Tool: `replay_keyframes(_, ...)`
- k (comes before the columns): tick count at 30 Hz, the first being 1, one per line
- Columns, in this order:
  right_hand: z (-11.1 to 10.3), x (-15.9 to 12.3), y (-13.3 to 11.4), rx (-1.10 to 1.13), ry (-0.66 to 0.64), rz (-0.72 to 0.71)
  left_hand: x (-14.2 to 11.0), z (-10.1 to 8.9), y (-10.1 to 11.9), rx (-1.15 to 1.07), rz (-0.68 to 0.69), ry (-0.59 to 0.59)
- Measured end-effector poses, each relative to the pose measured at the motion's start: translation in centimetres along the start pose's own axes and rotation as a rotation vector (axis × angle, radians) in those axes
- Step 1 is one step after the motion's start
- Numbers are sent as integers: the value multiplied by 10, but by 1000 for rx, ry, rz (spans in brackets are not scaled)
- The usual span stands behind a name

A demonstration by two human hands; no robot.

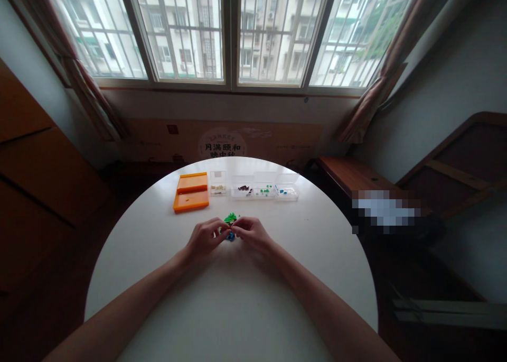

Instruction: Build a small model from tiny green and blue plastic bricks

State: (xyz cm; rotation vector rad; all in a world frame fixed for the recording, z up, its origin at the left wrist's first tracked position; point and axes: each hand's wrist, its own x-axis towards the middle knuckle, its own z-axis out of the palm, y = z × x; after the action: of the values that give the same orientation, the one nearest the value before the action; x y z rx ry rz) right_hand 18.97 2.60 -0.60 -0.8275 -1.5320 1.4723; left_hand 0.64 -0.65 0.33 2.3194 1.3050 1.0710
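Five containers stand on the table (237, 298) beyond your grip. Farthest to the left is an orange tray (202, 201) in two levels, a small orange piece (187, 200) lying in its nearer part. Just right of it, almost straight ahead of your left grip (205, 235), you have a small clear box (217, 175) with cream pieces in it. Ahead of your right grip (252, 233), three clear compartments run side by side with their lids back: the left one (237, 197) holds dark brown pieces, the middle one (263, 197) green pieces, and the right one (289, 198) a few blue pieces.

The brick cluster (230, 217) sits between your two grips, green on its far side and blue on its near side; you cannot tell whether it touches the table. Your left grip is drawn in on the cluster's left side, thumb and fingers nearly together. Your right grip is narrowed to a pinch at its right side, though whether it has hold of the cluster or a single piece is too small to tell. Both your forearms angle inward from the near corners, wrists low over the table, fingers curled and tips almost meeting.
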Motion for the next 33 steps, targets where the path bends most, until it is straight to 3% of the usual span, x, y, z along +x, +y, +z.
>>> replay_keyframes(33,0,1,6,-52,-27,-55,-2,2,-2,7,14,-8)
